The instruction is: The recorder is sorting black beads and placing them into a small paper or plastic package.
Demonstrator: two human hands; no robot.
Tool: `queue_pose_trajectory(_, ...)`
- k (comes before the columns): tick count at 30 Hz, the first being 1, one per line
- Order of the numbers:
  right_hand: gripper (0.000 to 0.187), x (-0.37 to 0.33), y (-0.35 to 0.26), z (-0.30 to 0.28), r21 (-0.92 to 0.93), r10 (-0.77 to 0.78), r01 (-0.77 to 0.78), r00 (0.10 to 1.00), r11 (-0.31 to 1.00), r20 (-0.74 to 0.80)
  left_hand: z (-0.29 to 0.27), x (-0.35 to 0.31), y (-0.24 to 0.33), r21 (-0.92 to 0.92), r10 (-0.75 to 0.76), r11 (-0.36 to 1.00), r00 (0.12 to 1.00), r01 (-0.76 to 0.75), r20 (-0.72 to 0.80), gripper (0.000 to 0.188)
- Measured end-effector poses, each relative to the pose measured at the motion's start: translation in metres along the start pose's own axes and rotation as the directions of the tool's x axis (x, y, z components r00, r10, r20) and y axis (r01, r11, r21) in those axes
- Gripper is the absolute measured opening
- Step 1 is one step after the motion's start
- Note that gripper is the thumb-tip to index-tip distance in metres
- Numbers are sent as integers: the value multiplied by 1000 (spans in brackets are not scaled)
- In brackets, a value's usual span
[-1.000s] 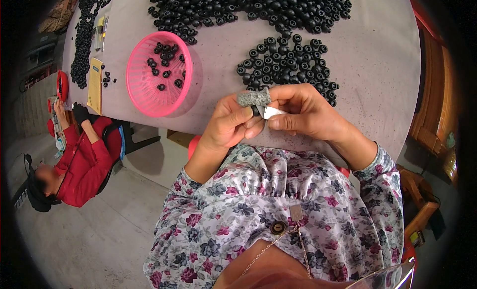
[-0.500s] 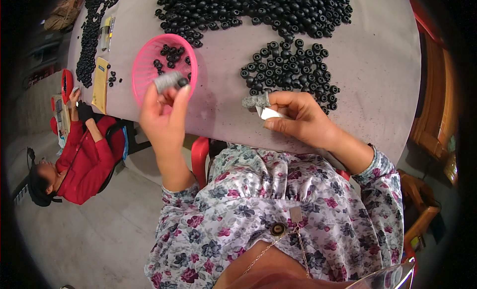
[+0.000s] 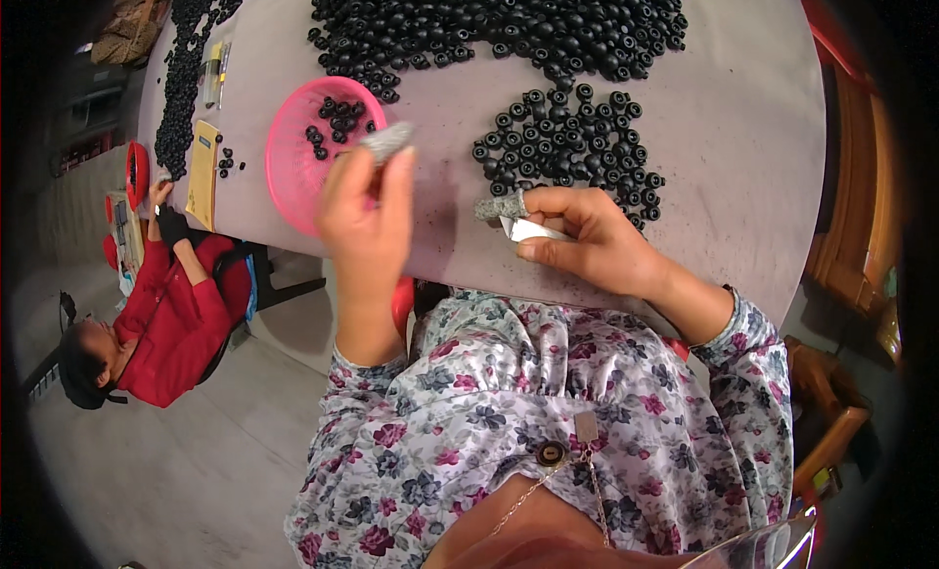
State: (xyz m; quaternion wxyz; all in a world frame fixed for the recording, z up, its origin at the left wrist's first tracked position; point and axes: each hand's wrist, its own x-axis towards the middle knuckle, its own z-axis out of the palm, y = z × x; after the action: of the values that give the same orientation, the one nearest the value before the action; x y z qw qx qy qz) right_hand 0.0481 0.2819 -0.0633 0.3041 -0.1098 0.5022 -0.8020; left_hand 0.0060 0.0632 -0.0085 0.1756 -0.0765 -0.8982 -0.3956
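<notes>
My left hand, slightly blurred, hovers at the near right rim of a pink plastic basket. A grey finger cover sits on its index finger; index and thumb are apart, and no part shows between them. Inside the basket lie several small black round parts with holes. My right hand is closed around a small flat white tool with a pointed, blade-like tip. Its index finger also wears a grey cover. Just beyond it spreads a loose group of black parts.
A large heap of the same parts covers the table's far side, with another strip at far left. A yellow pad and pens lie left of the basket. A person in red sits at left.
My left hand has moved right, from over the basket toward its right rim. The black part it pinched no longer shows in its fingers. My right hand stays in place.
</notes>
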Motion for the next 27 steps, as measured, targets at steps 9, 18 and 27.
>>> queue_pose_trajectory(9,9,3,-5,-4,-79,20,-16,999,997,47,-38,16,-58,-16,-110,994,981,109,-159,15)
queue_pose_trajectory(18,7,5,-5,1,-78,32,-31,1000,996,0,-56,20,-59,61,-28,997,987,38,-159,15)
queue_pose_trajectory(27,8,1,-1,-4,-95,-4,4,1000,995,-1,-7,2,-7,-28,-69,997,997,69,26,16)
